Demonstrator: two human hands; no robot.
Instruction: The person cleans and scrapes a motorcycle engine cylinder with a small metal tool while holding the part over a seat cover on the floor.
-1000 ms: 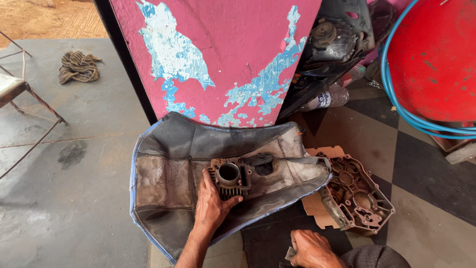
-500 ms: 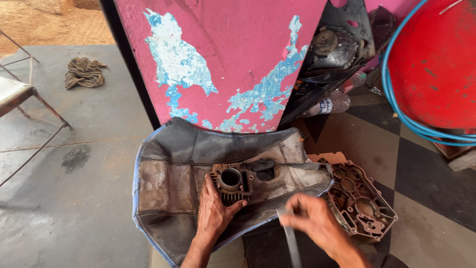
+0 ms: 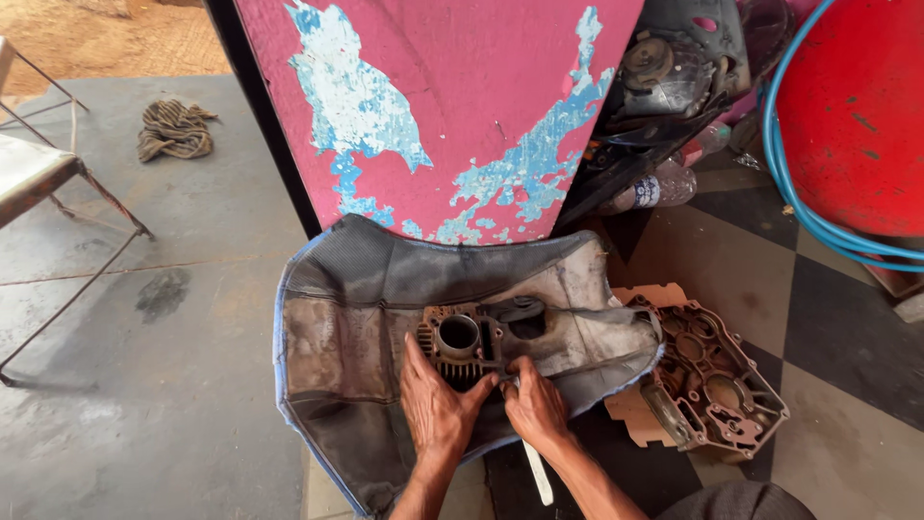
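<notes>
In the head view, a finned engine cylinder (image 3: 460, 345) lay bore-up on a worn, upturned seat (image 3: 346, 318) spread on the floor, just near of a peeling pink panel (image 3: 433, 106). The left hand (image 3: 435, 409) rested against the cylinder's near side, its fingers (image 3: 416, 358) spread over the fins, steadying rather than clamping it. The right hand (image 3: 535, 406) was just right of it, fingers curled together at the cylinder's near right corner; a pale flat tool (image 3: 537, 472) ran out from under that hand toward the near edge, though whether the fingers actually gripped it could not be told. To the right a crankcase cover (image 3: 717, 380) lay inside-up on cardboard (image 3: 635, 409), apart from the seat. Judging by this, the cylinder was already off and set down for hand work, that work looked barely begun, and the cover looked untouched. A rag (image 3: 173, 130) lay far left on the concrete.
</notes>
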